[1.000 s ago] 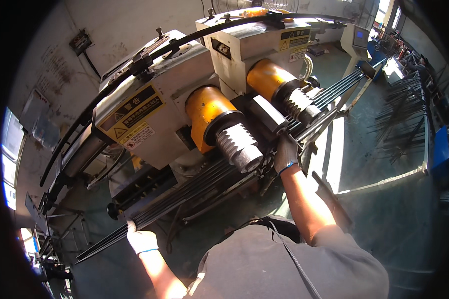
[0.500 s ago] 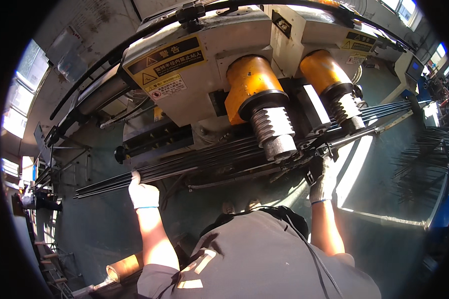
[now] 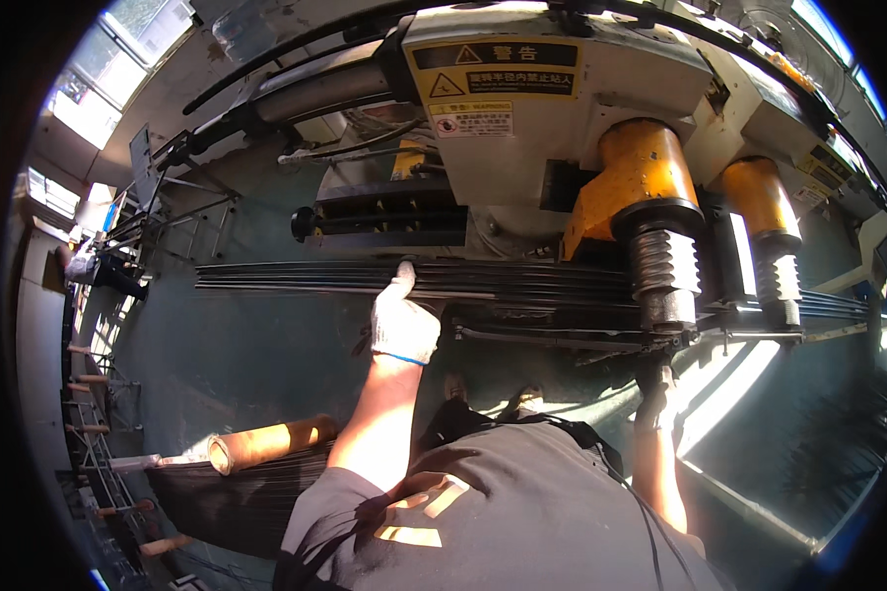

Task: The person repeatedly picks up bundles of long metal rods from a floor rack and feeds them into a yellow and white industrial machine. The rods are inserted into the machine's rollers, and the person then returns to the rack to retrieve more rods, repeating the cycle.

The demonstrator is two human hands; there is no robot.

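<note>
Rods [image 3: 522, 281], long, thin and dark, lie in a flat bundle across the front of the grey machine [image 3: 552, 128], running level from well beyond our left hand [image 3: 404, 323] to past the right. Our gloved left hand is closed on the bundle's near edge, fingers curled over the top. Just right of that grip stands the first orange cylinder [image 3: 641, 182] with its ribbed roller [image 3: 663, 271] bearing on the rods; the second orange cylinder [image 3: 759, 202] stands farther right. Our right hand [image 3: 652, 394] sits lower, under the rods beneath the first roller, in shadow, and we cannot tell whether it grips anything. Below and left of the left hand lies a rusty tube [image 3: 271, 443].
</note>
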